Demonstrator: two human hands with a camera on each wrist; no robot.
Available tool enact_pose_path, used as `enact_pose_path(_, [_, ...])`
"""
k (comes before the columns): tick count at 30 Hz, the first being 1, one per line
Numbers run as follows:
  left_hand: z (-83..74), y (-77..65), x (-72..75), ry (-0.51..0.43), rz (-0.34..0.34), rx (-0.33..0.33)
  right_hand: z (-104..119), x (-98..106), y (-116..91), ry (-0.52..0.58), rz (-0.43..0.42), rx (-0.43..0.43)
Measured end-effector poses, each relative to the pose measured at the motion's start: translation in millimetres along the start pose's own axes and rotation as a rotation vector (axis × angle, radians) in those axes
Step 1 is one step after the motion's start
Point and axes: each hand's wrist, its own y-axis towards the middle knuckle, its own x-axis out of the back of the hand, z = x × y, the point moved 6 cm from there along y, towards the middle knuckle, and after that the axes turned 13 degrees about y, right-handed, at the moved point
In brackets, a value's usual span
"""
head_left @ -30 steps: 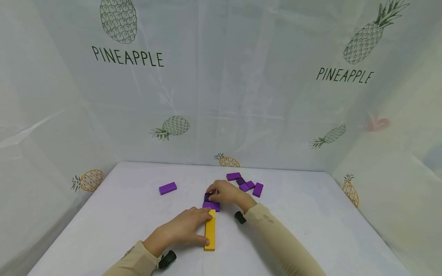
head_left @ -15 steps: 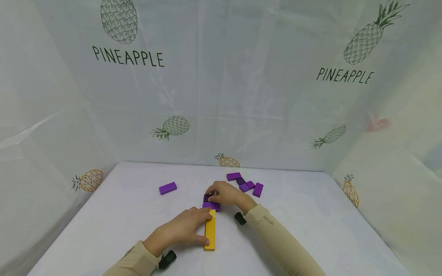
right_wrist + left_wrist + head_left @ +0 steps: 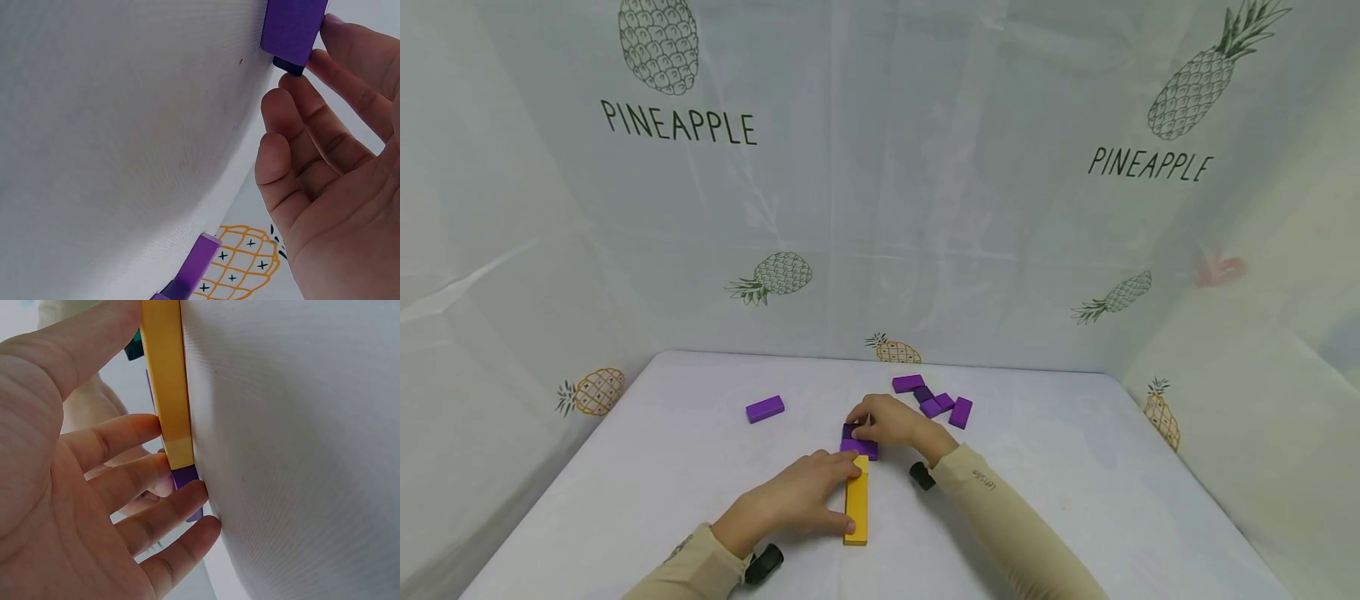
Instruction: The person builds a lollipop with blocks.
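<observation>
Left hand (image 3: 797, 498): pretty relaxed, fingertips against the yellow strip (image 3: 856, 508)
Right hand (image 3: 891, 419): pinching the dark block (image 3: 847, 432) behind the purple block (image 3: 867, 451)
Blocks: mid tabletop (image 3: 1135, 500), yellow end butted up against purple

Smooth yellow blocks (image 3: 857, 502), smooth purple block (image 3: 294, 26), ribbed tabletop (image 3: 294, 456); creased, plastic-looking curtain (image 3: 917, 192)

left hand (image 3: 801, 497) + right hand (image 3: 891, 418): bare | beige fabric left sleeve (image 3: 692, 568), dark print (image 3: 680, 546) near cuff | beige fabric right sleeve (image 3: 1015, 527), small dark lettering (image 3: 984, 480) near cuff | stubby black left-wrist device (image 3: 765, 564), stubby black right-wrist device (image 3: 921, 476)
</observation>
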Motion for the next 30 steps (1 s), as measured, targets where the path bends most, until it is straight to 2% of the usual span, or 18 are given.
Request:
enact_pose_path(13, [-0.3,0.4,0.6,0.015,-0.001,-0.007,-2.6,2.4,-3.8,0.013,-0.024,0.0])
enact_pose_path(22, [0.6,0.8,-0.1,-0.007,0.029,0.016,-16.4,26.4,-16.8,-0.012,-0.114,-0.019])
enact_pose_path(30, [-0.8,-0.2,-0.2,-0.001,0.022,0.02,-42.6,45.2,-28.1,-0.039,-0.197,-0.061])
